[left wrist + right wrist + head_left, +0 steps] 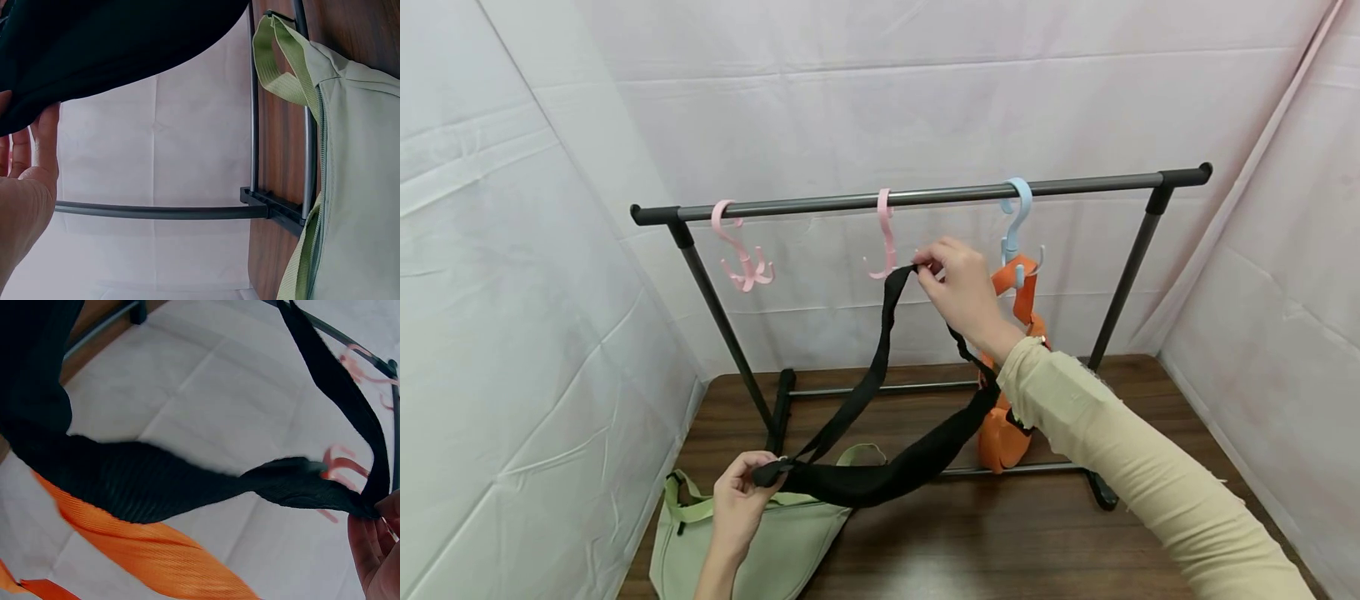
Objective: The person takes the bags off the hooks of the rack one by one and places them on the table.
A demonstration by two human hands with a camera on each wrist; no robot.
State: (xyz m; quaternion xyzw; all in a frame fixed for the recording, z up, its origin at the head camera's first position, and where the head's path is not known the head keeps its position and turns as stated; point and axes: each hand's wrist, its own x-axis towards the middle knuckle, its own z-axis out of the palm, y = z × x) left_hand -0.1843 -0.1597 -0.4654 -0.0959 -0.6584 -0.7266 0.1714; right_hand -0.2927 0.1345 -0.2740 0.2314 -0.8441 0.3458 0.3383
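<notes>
A black waist bag [887, 485] hangs slack between the two hands, its strap [882, 342] rising in a loop. Fingers and thumb of the right hand [958, 287] pinch the top of that strap, close beside the prongs of the middle pink hook [887, 233]. Lower down, the left hand [741, 500] grips the bag's left end where the strap joins it. In the right wrist view the strap [156, 481] looks twisted on its way to the pinching fingers. The left wrist view has the dark bag body [125, 50] over the left fingers.
A dark metal rack [805, 202] stands on the wooden table [970, 542]. Another pink hook [747, 271] hangs at its left. An orange bag [1000, 442] hangs from a blue hook [1021, 208] at right. Below the left hand lies a pale green bag [782, 542].
</notes>
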